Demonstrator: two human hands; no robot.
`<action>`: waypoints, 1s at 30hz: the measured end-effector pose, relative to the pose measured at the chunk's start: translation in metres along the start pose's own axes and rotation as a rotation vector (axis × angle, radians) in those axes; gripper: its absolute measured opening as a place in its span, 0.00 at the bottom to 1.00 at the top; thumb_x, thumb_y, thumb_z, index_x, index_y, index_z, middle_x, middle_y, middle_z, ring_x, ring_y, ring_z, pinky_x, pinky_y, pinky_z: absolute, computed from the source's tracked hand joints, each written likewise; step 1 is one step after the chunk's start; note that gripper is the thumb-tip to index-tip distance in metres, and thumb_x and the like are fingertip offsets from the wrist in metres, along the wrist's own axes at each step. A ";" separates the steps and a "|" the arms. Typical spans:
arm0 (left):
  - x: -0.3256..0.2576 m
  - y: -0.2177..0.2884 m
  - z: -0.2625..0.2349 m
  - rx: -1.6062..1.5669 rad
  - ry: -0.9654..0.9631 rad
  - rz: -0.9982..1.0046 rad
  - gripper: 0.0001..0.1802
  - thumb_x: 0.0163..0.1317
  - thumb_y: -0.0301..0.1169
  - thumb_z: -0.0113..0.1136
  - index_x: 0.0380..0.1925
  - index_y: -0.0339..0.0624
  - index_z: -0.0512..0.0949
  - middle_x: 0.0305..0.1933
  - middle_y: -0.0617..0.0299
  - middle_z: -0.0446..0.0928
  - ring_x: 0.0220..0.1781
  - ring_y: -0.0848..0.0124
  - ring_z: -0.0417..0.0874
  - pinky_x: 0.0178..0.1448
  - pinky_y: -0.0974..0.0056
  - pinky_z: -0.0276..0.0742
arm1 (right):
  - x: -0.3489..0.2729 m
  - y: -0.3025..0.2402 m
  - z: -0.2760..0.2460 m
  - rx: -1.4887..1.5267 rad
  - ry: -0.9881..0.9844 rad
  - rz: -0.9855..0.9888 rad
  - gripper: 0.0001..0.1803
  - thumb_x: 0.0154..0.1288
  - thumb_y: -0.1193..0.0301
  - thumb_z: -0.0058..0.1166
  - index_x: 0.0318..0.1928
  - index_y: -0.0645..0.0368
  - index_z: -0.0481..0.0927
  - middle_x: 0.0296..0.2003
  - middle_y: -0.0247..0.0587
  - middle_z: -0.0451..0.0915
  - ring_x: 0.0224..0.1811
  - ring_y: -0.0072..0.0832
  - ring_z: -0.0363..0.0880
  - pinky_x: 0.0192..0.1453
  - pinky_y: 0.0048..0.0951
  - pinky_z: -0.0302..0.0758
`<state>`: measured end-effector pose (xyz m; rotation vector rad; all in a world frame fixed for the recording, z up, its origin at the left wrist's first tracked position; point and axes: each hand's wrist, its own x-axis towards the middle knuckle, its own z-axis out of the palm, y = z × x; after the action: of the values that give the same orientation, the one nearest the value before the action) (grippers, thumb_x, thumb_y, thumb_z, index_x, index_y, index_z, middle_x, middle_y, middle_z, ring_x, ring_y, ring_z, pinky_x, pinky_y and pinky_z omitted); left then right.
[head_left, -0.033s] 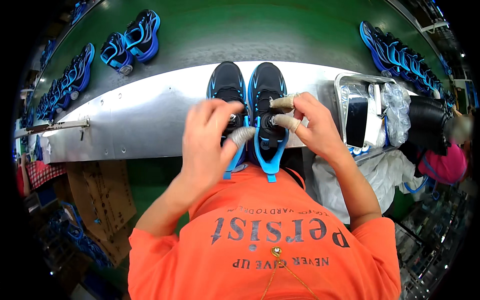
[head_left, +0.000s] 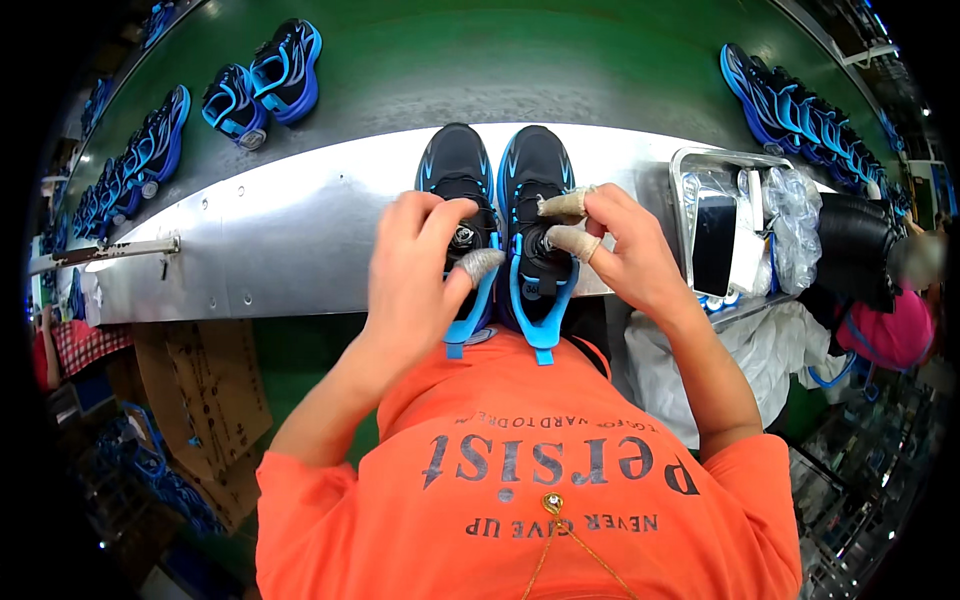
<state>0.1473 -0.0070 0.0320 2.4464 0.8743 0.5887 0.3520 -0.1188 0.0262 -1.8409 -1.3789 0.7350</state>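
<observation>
A pair of black sneakers with blue trim stands side by side before me, toes pointing away. The left sneaker (head_left: 455, 155) has a round dial (head_left: 463, 237) on its tongue. My left hand (head_left: 410, 265) is over that shoe, its index finger and grey-covered thumb apart on either side of the dial. On the right sneaker (head_left: 535, 158), the tongue carries a similar dial (head_left: 545, 242), partly covered. My right hand (head_left: 625, 240) reaches it from the right, with beige-covered thumb and index finger apart, the thumb beside the dial.
The sneakers stand on a metal ledge (head_left: 300, 220) along a green surface (head_left: 520, 60). A metal tray (head_left: 680, 215) at right holds a phone (head_left: 714, 245) and clear plastic wrap (head_left: 795, 225). More sneakers (head_left: 285, 70) stand at far left and far right. A cardboard box (head_left: 200, 390) is below left.
My left index finger and thumb have shifted slightly off the left shoe's dial, so more of it shows. The right hand and both sneakers look almost the same.
</observation>
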 end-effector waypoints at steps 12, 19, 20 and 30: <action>0.025 -0.036 -0.003 -0.402 -0.486 -0.077 0.19 0.54 0.24 0.64 0.48 0.41 0.79 0.36 0.63 0.73 0.35 0.71 0.71 0.43 0.68 0.71 | 0.025 0.004 0.005 0.062 -0.052 -0.037 0.10 0.63 0.70 0.61 0.44 0.56 0.85 0.31 0.42 0.75 0.33 0.33 0.74 0.39 0.33 0.72; 0.022 -0.035 0.011 -0.278 -0.368 -0.018 0.18 0.56 0.27 0.66 0.47 0.41 0.77 0.41 0.61 0.74 0.40 0.68 0.73 0.44 0.66 0.71 | 0.031 0.006 0.012 0.029 -0.067 -0.050 0.07 0.64 0.70 0.59 0.39 0.61 0.82 0.31 0.45 0.74 0.34 0.40 0.74 0.38 0.36 0.71; 0.024 -0.039 0.009 -0.280 -0.369 -0.021 0.18 0.56 0.27 0.66 0.47 0.41 0.77 0.41 0.61 0.74 0.40 0.68 0.73 0.44 0.66 0.71 | 0.030 0.004 0.013 0.064 -0.072 -0.065 0.07 0.64 0.70 0.59 0.38 0.61 0.81 0.31 0.45 0.74 0.34 0.40 0.73 0.38 0.36 0.71; 0.027 -0.043 0.007 -0.471 -0.497 -0.074 0.23 0.54 0.25 0.64 0.53 0.41 0.77 0.42 0.63 0.78 0.40 0.71 0.72 0.48 0.68 0.70 | 0.029 0.007 0.010 0.004 -0.053 -0.125 0.06 0.64 0.73 0.59 0.40 0.61 0.81 0.31 0.45 0.73 0.34 0.42 0.73 0.40 0.37 0.72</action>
<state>0.1497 0.0384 0.0086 1.9852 0.5416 0.1193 0.3559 -0.0897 0.0132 -1.7258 -1.5107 0.7253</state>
